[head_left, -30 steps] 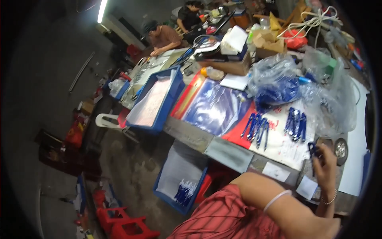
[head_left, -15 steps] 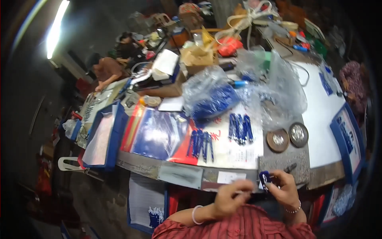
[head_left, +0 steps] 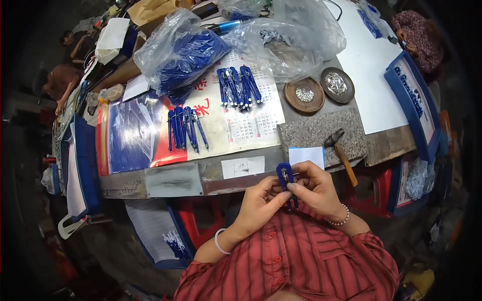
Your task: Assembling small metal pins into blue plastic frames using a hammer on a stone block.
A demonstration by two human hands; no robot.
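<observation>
Both hands meet in front of my striped shirt around a blue tool [head_left: 284, 171] with a rounded looped head and two narrow legs; its exact kind is not clear. My right hand [head_left: 317, 193] pinches it with the thumb on its front. My left hand [head_left: 260, 201] has thumb and fingers closed at its other side. A thin metallic piece shows across the tool near the fingertips, too small to name. On the table beyond lie similar blue tools in two groups, a nearer group [head_left: 186, 129] and a farther group [head_left: 238, 88].
A hammer [head_left: 341, 155] rests on a stone block [head_left: 321, 131]. Two round dishes, one brown [head_left: 289, 95] and one dark [head_left: 349, 80], hold small metal parts. Plastic bags [head_left: 201, 52] stand behind. Blue trays flank the table, including one at right [head_left: 420, 133]. A person [head_left: 419, 35] sits at far right.
My left hand has come in to the blue tool, which my right hand was holding alone. The view has tilted down and shifted right, bringing the hammer into plain sight.
</observation>
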